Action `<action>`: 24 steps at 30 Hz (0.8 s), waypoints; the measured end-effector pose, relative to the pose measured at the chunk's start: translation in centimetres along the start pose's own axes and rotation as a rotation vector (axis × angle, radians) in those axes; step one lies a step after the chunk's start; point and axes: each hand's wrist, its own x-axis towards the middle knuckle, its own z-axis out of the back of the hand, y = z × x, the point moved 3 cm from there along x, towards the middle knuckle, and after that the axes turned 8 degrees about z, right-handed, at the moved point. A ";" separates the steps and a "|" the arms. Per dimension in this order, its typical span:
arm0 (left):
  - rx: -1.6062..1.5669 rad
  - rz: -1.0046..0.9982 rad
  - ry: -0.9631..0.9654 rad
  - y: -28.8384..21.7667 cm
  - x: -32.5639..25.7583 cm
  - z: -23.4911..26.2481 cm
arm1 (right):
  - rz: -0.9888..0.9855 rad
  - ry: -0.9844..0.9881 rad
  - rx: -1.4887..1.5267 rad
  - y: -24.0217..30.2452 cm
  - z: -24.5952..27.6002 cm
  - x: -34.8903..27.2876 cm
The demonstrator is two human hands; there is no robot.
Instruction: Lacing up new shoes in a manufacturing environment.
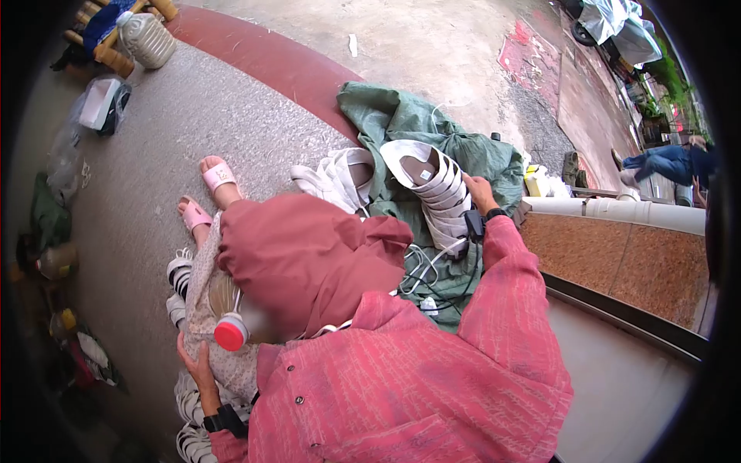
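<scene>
Leftward, the bare left hand – fingers spread, nothing seen in them – lies beside pale patterned cloth, well apart from the shoe pieces. Farther right, a nested stack of off-white, strappy shoe uppers on crumpled green tarpaulin, long axis slanting far-left to near-right. Right hand nearer – at its right side; fingertips partly hidden, grip cannot be told.

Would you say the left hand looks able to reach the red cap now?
Probably yes: the left hand appears empty, and the red cap sits close by, with nothing visible between them.
</scene>
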 end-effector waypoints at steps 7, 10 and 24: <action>0.002 -0.067 0.030 4.5 1.6 -0.7 | -0.265 0.086 -0.308 0.7 -4.2 2.9; 0.075 -0.203 0.051 7.7 5.8 -2.9 | -0.473 0.118 -0.231 5.2 -6.3 0.4; -0.089 -0.106 0.054 4.7 4.6 -6.2 | -0.268 0.181 -0.715 11.2 -6.4 -0.8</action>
